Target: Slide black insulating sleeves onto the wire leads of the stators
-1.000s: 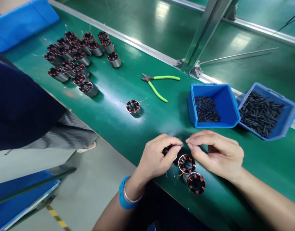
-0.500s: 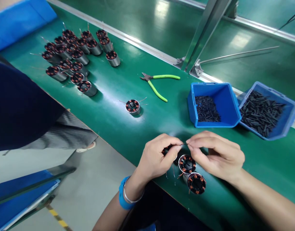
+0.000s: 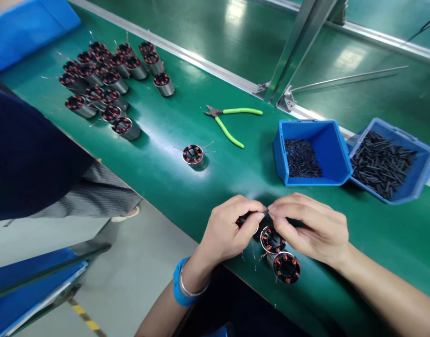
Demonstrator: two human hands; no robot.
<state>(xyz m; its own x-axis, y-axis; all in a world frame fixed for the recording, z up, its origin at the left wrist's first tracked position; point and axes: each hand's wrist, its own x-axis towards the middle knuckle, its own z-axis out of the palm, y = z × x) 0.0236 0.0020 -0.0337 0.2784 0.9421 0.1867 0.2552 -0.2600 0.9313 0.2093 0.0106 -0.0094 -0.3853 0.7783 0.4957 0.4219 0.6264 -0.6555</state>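
Note:
My left hand (image 3: 232, 228) is closed in a pinch on a thin wire lead, thumb against forefinger, above a motor stator (image 3: 241, 220) that it partly covers. My right hand (image 3: 311, 229) meets it fingertip to fingertip, also pinched; the small dark sleeve in it is almost wholly hidden. Just below the hands stand two more stators, a nearer-to-the-fingers one (image 3: 273, 239) and another (image 3: 287, 267) touching it, with copper windings and black cores. Fine wire ends stick out beside them.
Green-handled cutters (image 3: 232, 114) lie open beyond a lone stator (image 3: 193, 156). Two blue bins, one of fine black pieces (image 3: 315, 175) and one of larger black tubes (image 3: 407, 182), stand at right. Several stators (image 3: 111, 98) cluster far left, near a person's dark clothing (image 3: 32, 154).
My right hand has moved slightly left, closing the small gap to my left fingertips, and the dark piece between them is now mostly covered. My left hand stays in place.

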